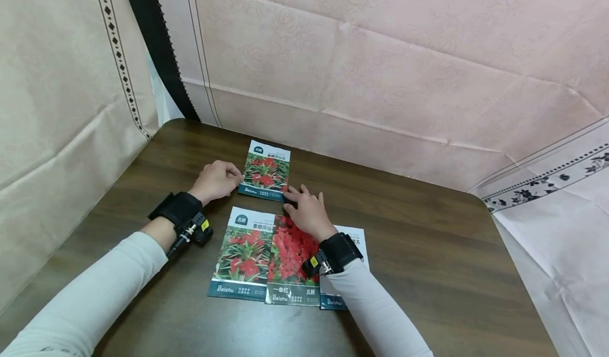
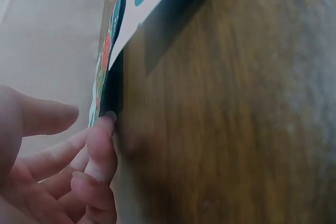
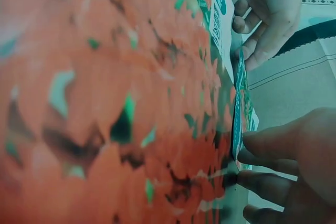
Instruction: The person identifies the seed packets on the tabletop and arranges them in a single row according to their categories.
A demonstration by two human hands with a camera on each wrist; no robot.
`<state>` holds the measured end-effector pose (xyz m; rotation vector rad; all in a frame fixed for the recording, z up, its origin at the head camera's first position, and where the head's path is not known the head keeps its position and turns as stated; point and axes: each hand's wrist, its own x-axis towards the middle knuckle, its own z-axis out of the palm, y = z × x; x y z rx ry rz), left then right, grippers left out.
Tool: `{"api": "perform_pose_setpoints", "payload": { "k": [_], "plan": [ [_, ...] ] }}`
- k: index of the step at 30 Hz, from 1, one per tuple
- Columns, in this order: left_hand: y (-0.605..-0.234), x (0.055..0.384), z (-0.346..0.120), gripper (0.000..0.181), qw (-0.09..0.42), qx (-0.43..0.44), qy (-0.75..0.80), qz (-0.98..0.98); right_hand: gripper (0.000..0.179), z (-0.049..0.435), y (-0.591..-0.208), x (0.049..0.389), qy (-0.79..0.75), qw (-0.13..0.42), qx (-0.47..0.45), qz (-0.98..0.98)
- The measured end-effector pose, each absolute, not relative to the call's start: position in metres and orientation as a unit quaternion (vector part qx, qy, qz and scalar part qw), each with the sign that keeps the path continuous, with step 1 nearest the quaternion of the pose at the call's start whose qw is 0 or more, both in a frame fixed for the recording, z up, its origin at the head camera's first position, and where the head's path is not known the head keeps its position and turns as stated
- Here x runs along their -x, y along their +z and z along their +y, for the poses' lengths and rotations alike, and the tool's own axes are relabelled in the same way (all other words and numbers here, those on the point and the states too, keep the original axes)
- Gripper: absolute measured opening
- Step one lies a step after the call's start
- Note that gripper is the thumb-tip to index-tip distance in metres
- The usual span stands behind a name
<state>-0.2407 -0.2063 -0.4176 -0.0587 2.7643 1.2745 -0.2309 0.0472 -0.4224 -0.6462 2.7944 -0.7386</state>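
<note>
- Working across a dark wood tabletop (image 1: 428, 251), we see pale patterned cloth (image 1: 380, 71) hung behind it.
- Three seed packets (image 1: 266, 256) already lie in an overlapping row near us; we judge that part done.
- One far seed packet (image 1: 265, 170) lies flat beyond them, apparently not yet settled.
- Our left hand (image 1: 216, 181) curls loosely, fingers (image 2: 102, 129) touching its near-left edge.
- Our right hand (image 1: 308, 211) lies relaxed, fingertips at its near-right corner, grasping nothing.
</note>
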Motion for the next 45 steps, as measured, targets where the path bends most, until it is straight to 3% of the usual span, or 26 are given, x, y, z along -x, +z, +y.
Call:
{"api": "perform_pose_setpoints", "payload": {
  "k": [18, 28, 36, 45],
  "plan": [
    [-0.4246, 0.243, -0.2025, 0.039, 0.066, -0.017, 0.483, 0.873, 0.043, 0.0457, -0.423, 0.2281, -0.216, 0.08, 0.222, 0.947],
    [-0.4232, 0.2397, -0.2008, 0.022, 0.07, -0.016, 0.49, 0.869, 0.044, 0.0453, -0.4253, 0.2279, -0.224, 0.073, 0.222, 0.946],
    [-0.4249, 0.2394, -0.2008, 0.019, 0.066, -0.017, 0.487, 0.871, 0.042, 0.0448, -0.4266, 0.227, -0.275, 0.064, 0.204, 0.937],
    [-0.4247, 0.2393, -0.201, 0.019, 0.061, -0.021, 0.485, 0.872, 0.038, 0.046, -0.4259, 0.2263, -0.332, 0.014, 0.201, 0.921]
  ]
}}
